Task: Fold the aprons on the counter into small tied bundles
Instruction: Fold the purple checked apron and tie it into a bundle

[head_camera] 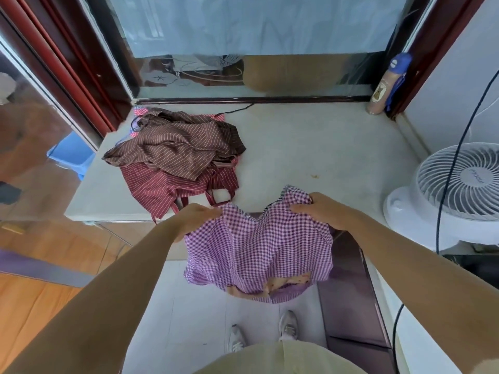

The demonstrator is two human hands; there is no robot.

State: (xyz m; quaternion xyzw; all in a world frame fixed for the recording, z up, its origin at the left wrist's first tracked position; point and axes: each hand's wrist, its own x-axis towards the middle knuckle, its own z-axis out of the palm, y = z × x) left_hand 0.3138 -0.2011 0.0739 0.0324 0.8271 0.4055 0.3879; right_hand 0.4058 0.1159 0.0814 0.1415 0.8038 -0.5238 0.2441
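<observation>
A purple checked apron [259,249] hangs in the air in front of the counter's near edge, held up by both hands. My left hand [195,218] grips its upper left corner and my right hand [322,210] grips its upper right corner, bunching the cloth. Its lower part hangs below counter level and shows a beige patch. On the pale counter [310,147], to the left, lies a loose pile: a brown striped apron [183,144] on top of a red striped apron [172,190], with straps trailing over the front edge.
A white table fan [456,193] stands at the counter's right end, its dark cable running up past it. A bottle with a blue cap [388,82] stands in the back right corner by the glass door. A blue stool [73,155] sits left of the counter.
</observation>
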